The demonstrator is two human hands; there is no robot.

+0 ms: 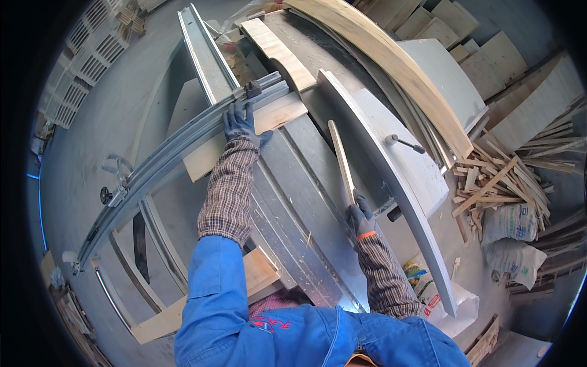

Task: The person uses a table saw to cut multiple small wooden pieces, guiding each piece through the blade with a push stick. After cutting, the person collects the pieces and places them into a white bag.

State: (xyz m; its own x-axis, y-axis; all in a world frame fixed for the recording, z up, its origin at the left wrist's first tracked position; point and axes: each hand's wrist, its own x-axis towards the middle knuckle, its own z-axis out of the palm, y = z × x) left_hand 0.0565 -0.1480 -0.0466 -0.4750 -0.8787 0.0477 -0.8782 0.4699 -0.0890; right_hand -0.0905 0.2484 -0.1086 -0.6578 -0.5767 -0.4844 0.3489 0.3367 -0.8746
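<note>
My left hand [243, 124], in a dark grey work glove, lies with its fingers stretched over the metal fence [183, 142] of a sliding table saw. Beneath it is a pale wooden board [281, 112] that rests along the fence; my hand and sleeve cover its middle. In my right hand [361, 214], also gloved, is the near end of a thin wooden stick [340, 153]. The stick points away from me over the saw table [306, 177], left of the long upright rip fence [385, 165]. The blade cannot be made out.
A curved-looking wooden panel [278, 49] lies beyond the saw table. Long planks [391, 58] run along the far right. Wood offcuts [507, 183] are heaped on the right floor beside white sacks [510, 223]. Another board [260, 269] sits close to my body.
</note>
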